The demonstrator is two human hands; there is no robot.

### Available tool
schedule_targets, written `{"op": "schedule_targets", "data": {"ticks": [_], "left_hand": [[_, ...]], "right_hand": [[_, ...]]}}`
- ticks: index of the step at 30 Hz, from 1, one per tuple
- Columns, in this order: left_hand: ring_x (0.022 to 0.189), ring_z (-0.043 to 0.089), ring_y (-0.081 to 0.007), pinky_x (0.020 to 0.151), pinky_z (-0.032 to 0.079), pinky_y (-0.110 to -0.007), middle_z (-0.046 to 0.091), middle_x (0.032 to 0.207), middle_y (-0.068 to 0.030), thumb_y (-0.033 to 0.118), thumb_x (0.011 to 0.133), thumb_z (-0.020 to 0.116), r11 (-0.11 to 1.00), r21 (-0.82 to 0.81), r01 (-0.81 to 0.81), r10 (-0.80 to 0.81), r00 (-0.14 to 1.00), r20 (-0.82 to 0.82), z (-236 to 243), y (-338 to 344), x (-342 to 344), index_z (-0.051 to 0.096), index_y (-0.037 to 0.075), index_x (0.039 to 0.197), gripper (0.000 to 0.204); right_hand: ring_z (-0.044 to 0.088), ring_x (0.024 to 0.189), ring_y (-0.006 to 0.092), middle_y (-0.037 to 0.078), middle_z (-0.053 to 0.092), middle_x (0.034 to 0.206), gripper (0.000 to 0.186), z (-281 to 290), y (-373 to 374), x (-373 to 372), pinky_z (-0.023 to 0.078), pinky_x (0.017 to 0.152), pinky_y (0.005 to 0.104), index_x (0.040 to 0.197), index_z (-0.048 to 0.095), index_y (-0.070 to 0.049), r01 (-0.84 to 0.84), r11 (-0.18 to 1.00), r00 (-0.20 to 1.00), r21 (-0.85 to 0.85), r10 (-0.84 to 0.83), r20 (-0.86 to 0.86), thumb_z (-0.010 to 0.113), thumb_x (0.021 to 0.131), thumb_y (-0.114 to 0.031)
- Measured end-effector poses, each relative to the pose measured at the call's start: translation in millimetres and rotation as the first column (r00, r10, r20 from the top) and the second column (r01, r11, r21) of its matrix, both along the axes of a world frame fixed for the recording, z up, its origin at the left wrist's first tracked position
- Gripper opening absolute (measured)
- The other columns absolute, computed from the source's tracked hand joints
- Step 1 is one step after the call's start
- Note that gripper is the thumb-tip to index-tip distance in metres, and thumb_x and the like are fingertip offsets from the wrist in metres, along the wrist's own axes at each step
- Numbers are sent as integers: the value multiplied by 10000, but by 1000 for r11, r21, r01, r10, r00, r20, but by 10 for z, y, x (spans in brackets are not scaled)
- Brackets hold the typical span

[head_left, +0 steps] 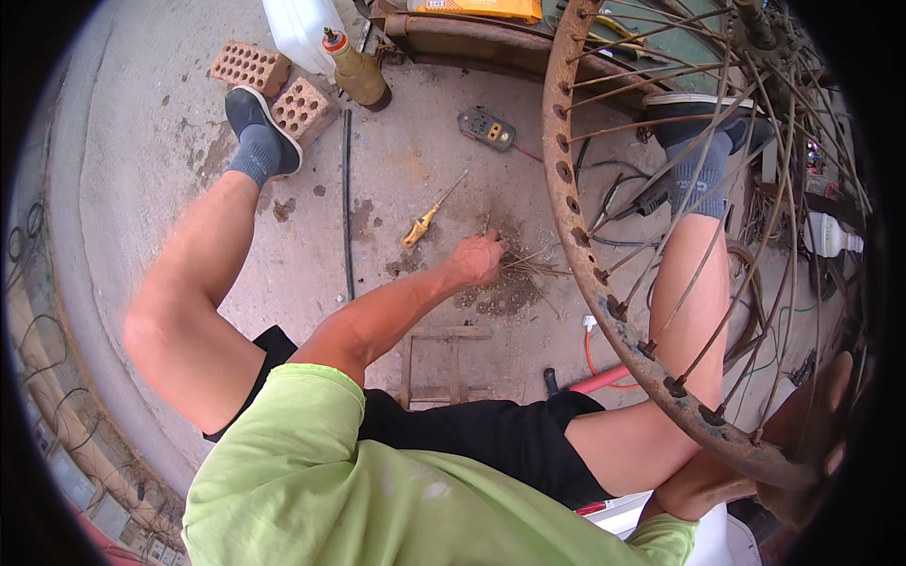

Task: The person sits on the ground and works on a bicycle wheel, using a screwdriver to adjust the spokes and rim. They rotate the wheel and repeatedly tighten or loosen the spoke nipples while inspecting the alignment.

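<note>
A rusty spoked wheel rim (578,226) stands tilted at the right, many of its spokes still running to the hub (760,33). My right hand (813,415), dim at the lower right edge, is closed round the lower part of the rim; its fingers are partly hidden. My left hand (478,258) is down at the ground, fingers closed, beside a small heap of loose rusty spokes (533,269). What it pinches, if anything, is too small to name. Just left of it lies a screwdriver (419,226) with a yellow handle.
Two perforated bricks (250,66) lie by my left foot, near a dark-based bottle (359,74) and a white jug (304,33). A multimeter-like device (487,127), a black rod (347,203), cables (613,203) and a low wooden frame (453,332) are on the concrete. A metal tray (453,42) stands ahead.
</note>
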State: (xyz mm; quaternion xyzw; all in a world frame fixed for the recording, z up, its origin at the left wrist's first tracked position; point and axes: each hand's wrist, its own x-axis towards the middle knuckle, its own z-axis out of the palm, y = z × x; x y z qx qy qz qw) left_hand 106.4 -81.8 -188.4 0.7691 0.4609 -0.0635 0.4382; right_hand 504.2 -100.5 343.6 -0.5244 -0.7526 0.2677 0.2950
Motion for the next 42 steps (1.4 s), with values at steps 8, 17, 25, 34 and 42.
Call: {"op": "schedule_targets", "data": {"ticks": [8,17,25,34,42], "left_hand": [[1054,711,-417,928,554,-499,741,1091,-248,259,897,693,866,11,-499,494,859,136,749,736,-648,728,10,1137,348],[979,752,-337,885,570,-431,778,998,-204,305,877,730,671,-121,-732,742,665,88,530,1035,-1633,774,28,1091,353],[1035,710,-412,872,564,-517,753,1061,-184,335,852,752,980,-148,-133,79,943,-323,42,-355,-1638,697,100,1111,354],[991,722,-376,832,565,-510,670,1109,-195,229,937,627,997,33,74,-53,911,-410,-321,-1076,-1280,585,81,1245,345],[1031,716,-366,865,559,-499,693,1141,-189,302,992,584,993,-56,102,-115,916,-383,-507,-1273,-1213,694,82,1100,269]], "right_hand": [[406,1189,218,-58,605,1029,639,-554,530,-1201,314,999,422,1453,415,-77,-7,952,819,306,181,-544,638,907,-323],[427,1453,418,244,527,1456,465,-548,263,-928,176,1276,499,1311,644,-61,80,993,669,84,9,-743,426,984,-309],[360,1377,347,125,553,1261,530,-619,336,-1023,202,1240,552,1373,568,-42,1,974,792,225,137,-595,505,925,-317],[441,1165,217,-59,618,954,760,-565,526,-1458,329,978,425,1508,348,-43,15,942,846,334,166,-507,624,839,-272],[436,1153,206,-62,624,943,765,-584,500,-1504,320,957,415,1504,370,-66,67,941,818,331,138,-558,636,816,-268]]}}
